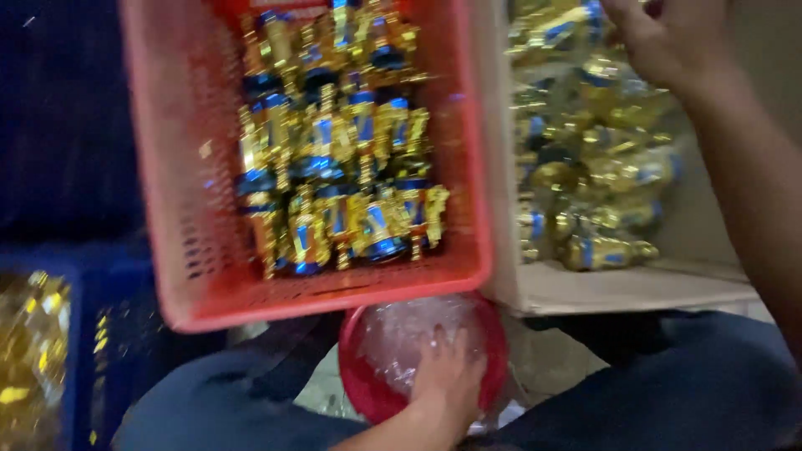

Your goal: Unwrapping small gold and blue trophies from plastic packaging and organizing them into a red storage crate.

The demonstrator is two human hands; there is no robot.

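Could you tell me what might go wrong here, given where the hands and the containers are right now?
1. The left hand presses into clear plastic wrap in a red bowl that sits partly under the red basket; lifting the hand could perhaps knock the basket's edge.
2. The gold and blue trophy pieces lie heaped; they might tangle or scratch.
3. The right hand reaches over the white box at the frame edge, its grip unseen; a piece could slip.

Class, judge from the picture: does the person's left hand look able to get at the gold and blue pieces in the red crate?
Probably yes. The left hand rests in the red bowl just below the open-topped red crate; nothing covers the gold and blue pieces.
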